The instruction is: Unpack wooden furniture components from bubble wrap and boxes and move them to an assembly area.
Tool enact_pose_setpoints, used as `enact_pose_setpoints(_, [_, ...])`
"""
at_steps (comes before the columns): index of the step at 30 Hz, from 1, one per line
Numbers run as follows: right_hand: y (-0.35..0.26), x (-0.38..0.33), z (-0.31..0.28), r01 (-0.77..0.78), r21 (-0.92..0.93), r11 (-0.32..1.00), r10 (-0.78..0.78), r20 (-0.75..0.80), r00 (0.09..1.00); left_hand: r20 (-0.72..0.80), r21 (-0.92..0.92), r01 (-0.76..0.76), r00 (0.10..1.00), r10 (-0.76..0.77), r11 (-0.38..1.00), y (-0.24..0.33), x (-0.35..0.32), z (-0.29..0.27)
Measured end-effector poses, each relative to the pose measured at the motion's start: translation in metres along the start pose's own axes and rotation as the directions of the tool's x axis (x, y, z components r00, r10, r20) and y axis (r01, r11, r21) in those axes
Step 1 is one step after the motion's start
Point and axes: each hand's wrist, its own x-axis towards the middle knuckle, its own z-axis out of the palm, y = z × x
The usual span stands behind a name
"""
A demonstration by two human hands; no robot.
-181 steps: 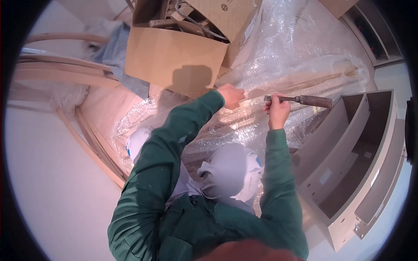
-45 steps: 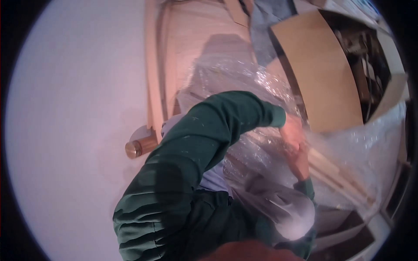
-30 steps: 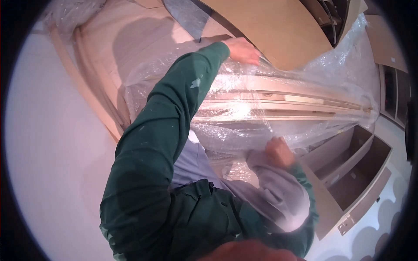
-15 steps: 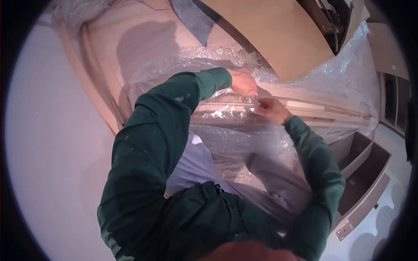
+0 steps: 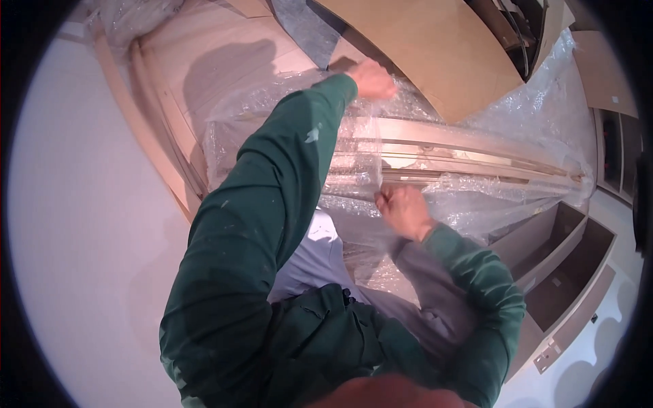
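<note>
A long pale wooden moulding (image 5: 469, 153) lies across the scene, wrapped in clear bubble wrap (image 5: 354, 160). My left hand (image 5: 373, 79), in a green sleeve, is raised at the far side and pinches a sheet of the wrap, stretching it upward. My right hand (image 5: 404, 209) is closed on the wrap at the near side of the moulding, pulling it toward me. The sheet is taut between both hands. My knees in grey trousers (image 5: 320, 248) are below the bundle.
A large brown cardboard sheet (image 5: 422, 51) lies beyond the bundle. A curved beige shelf unit (image 5: 568, 272) sits at the right. A pale wooden panel with curved rails (image 5: 170, 122) lies at the left on the white floor (image 5: 81, 238).
My hands, close together on the wrap half a second ago, have spread apart: left went up and away, right came toward me, stretching the wrap. The earlier hand tool is out of sight.
</note>
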Motion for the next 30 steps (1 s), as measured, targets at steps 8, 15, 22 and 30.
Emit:
enact_pose_setpoints(8, [0.022,0.0,-0.012,0.44,-0.305,0.844,-0.488,-0.098,0.868,0.058,0.047,0.098,0.993,-0.101,0.994,0.006,0.008,-0.005])
enact_pose_setpoints(15, [0.025,0.087,-0.067,-0.19,0.336,0.923,0.044,0.398,0.916,-0.052,-0.284,-0.361,0.931,0.362,0.888,0.03,-0.076,0.003])
enact_pose_setpoints(22, [-0.013,0.135,0.024,-0.28,0.584,0.762,0.148,0.265,0.953,0.213,0.092,-0.149,0.969,0.127,0.985,0.031,-0.076,-0.001])
enact_pose_setpoints(30, [-0.066,0.054,0.021,0.184,0.105,0.977,-0.173,-0.111,0.979,0.05,0.277,-0.054,0.998,0.042,0.959,-0.051,-0.067,0.056])
